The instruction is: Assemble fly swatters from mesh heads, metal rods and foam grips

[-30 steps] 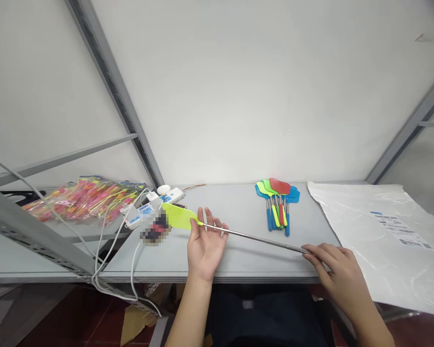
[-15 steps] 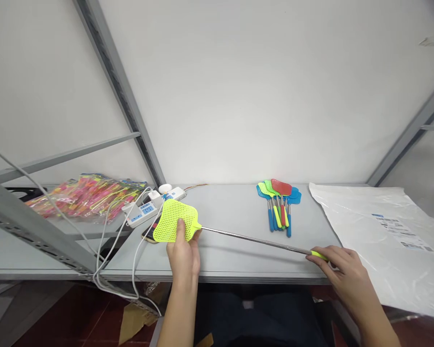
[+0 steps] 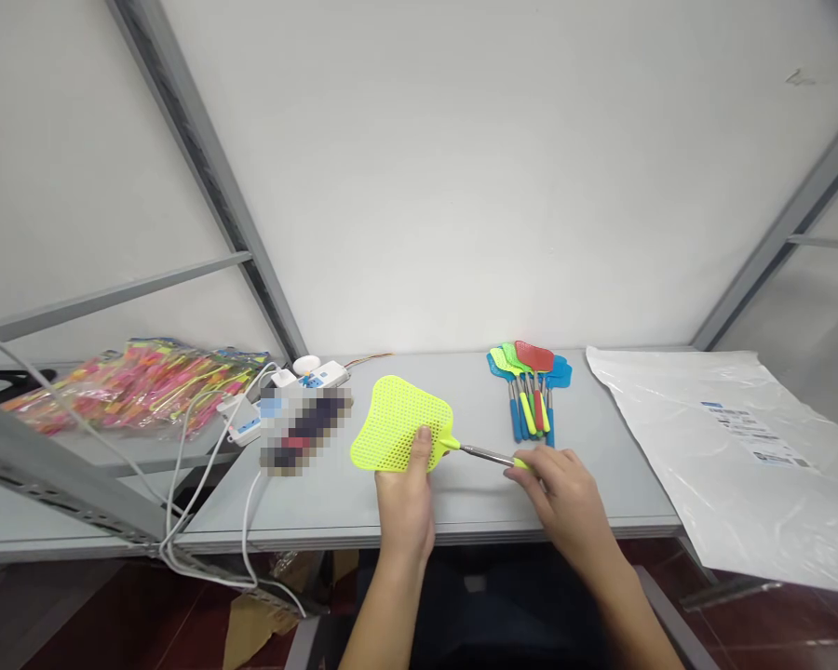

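A yellow-green fly swatter (image 3: 399, 423) with a perforated head and a telescopic metal rod is held between both hands above the table. My left hand (image 3: 406, 507) grips the lower right part of its head, thumb on top and fingers hidden beneath. Closed around the yellow-green handle is my right hand (image 3: 562, 493), which covers most of that handle. Only a short length of rod shows between head and handle. Behind my right hand lies a pile of folded fly swatters (image 3: 531, 391) in blue, green, yellow-green and red, their heads toward the wall.
White power strips (image 3: 325, 376) with cables sit at the left, beside a blurred-out object (image 3: 307, 433). Farther left are bagged pink and yellow items (image 3: 146, 386) beyond a metal shelf post (image 3: 209, 167). A large white plastic sheet (image 3: 670, 447) with a label covers the right side.
My left hand has taken hold of the swatter's head. My hands have come closer together, and the long rod has slid in to a short length.
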Demonstrator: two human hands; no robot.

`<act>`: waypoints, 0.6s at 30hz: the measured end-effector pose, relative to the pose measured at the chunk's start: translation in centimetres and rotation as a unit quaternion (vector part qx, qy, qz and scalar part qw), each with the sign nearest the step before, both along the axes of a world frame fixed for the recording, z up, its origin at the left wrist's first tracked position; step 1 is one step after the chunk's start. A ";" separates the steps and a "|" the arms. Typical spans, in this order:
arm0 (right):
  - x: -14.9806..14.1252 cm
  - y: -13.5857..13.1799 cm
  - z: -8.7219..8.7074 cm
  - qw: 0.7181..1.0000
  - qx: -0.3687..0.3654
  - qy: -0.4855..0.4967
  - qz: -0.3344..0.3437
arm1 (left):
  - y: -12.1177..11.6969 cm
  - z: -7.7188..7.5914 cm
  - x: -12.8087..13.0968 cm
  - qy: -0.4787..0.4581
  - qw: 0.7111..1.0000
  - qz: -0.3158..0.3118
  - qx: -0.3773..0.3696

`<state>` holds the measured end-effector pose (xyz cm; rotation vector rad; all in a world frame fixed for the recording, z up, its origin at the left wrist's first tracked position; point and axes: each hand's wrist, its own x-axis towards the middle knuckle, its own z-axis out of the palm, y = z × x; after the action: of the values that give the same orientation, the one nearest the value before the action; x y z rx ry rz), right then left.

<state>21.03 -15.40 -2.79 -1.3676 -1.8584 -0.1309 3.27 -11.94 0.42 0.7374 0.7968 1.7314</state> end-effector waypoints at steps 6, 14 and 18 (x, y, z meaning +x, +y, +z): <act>1.3 -2.0 -1.4 0.996 -0.071 0.056 0.016 | 2.4 -2.0 -3.6 -0.039 0.996 -0.001 -0.082; 3.5 -2.4 -0.6 0.941 -0.070 0.226 -0.241 | 1.8 -2.6 -3.5 0.074 0.982 -0.172 -0.035; 4.9 1.1 -0.1 0.937 -0.081 0.179 -0.289 | 2.1 -2.7 -1.6 0.272 0.936 -0.224 -0.015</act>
<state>25.88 -14.35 -2.90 -1.8827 -1.1492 -0.0199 1.71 -9.80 -2.30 1.2959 0.9300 1.1078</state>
